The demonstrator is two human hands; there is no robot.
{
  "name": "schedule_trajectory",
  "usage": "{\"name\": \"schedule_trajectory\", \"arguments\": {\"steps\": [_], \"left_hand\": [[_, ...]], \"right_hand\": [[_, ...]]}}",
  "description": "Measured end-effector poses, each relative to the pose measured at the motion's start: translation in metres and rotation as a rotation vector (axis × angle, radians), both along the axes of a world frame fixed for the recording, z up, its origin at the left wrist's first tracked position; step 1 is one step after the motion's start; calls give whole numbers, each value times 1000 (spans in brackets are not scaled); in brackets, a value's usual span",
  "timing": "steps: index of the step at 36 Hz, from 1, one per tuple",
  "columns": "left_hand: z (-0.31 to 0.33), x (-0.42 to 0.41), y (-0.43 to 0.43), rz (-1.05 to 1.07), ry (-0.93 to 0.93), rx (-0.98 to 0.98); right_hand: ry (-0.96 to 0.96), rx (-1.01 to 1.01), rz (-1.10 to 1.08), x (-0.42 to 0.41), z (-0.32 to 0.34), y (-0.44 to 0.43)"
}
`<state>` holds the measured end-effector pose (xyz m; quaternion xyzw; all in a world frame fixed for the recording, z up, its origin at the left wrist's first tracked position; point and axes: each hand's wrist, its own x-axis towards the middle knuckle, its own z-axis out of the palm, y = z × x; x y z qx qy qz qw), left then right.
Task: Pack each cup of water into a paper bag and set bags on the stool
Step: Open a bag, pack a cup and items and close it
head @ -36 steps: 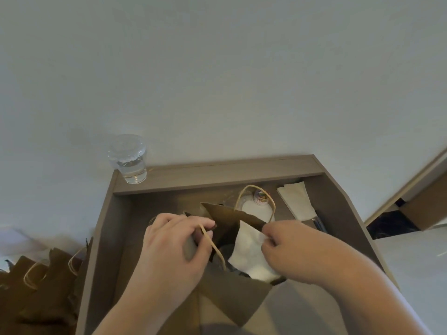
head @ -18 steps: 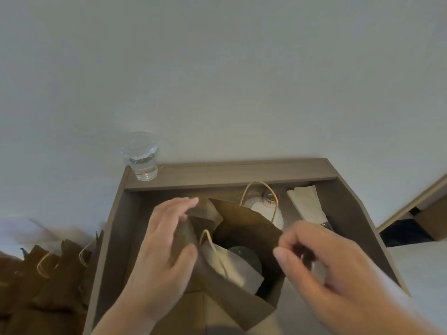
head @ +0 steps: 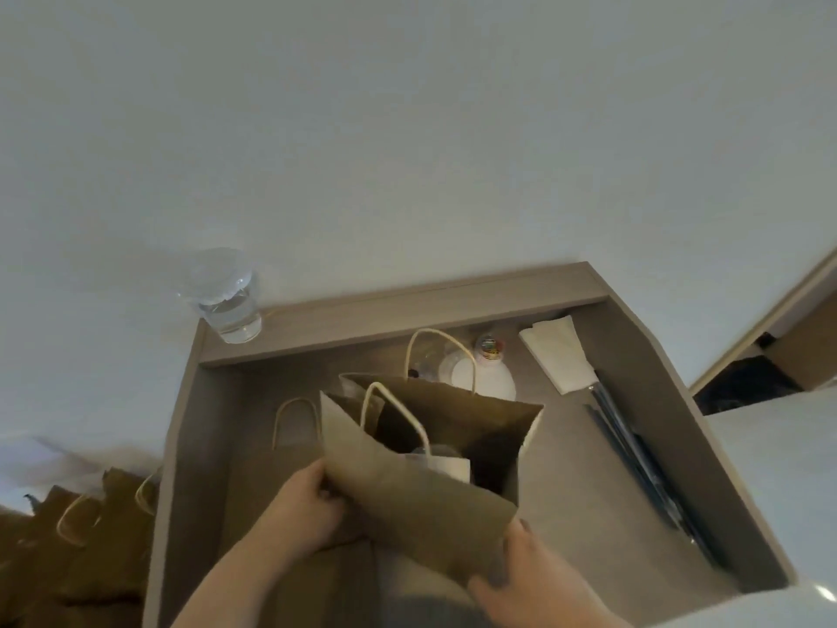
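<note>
— Paper bag (head: 407,505) first: what's different from a second ago?

— Both my hands have dropped to its base. A second ago the right one was tucking a white napkin in at the mouth while the left pinched the rim. Now my left hand (head: 308,514) curls round the lower left edge and my right hand (head: 530,577) grips the lower right corner.

— Meaning?

— I judge the filling is done and this one is ready to go to the stool.

— What's inside?

— The folded napkin (head: 453,466) leans against a rounded grey shape that I take for a cup's lid. It's too dim in there to be sure.

— How will it handle?

— It's stiff, creased brown paper with twisted loop handles and a square open mouth. With water inside, I'd support it from below and keep it upright.

— And beyond it?

— A flat bag (head: 294,446) lies on the matte grey worktop (head: 589,491), its handle loop showing at the left. Off the worktop's left side stands a row of brown bags (head: 90,537); I can't tell what they rest on. Further back are a white bottle (head: 489,373) with a coloured cap, a stack of napkins (head: 559,355) and dark thin sleeves (head: 634,446) along the right. Farthest, a clear cup of water (head: 228,301) with a domed lid sits on the raised ledge (head: 407,305) at the back-left corner, not yet packed.
</note>
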<state>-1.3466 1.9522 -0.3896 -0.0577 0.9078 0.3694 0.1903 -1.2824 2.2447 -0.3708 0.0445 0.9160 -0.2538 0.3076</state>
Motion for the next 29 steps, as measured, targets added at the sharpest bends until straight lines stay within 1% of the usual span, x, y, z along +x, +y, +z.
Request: {"name": "schedule_trajectory", "arguments": {"steps": [3, 5, 9, 13, 16, 18, 23, 27, 29], "left_hand": [[3, 1, 0, -51, -95, -21], [5, 3, 6, -74, -168, 8], [3, 20, 24, -93, -174, 52], [-6, 36, 39, -40, -80, 95], [-17, 40, 38, 53, -85, 13], [-19, 40, 36, 64, -115, -32], [-16, 37, 38, 77, -111, -26], [-6, 29, 46, 115, -117, -104], [-4, 25, 49, 155, -124, -106]], "right_hand": [[-49, -138, -81, -14, -1, 23], [-85, -192, -131, -19, -5, 35], [-30, -298, -171, -21, -16, 54], [38, -275, -61, -21, -30, 66], [159, -247, 2, -23, -48, 70], [190, -227, 27, -27, -57, 71], [132, -248, 101, -38, -78, 67], [110, -233, 79, -46, -72, 65], [115, -197, 81, -48, -64, 67]]}}
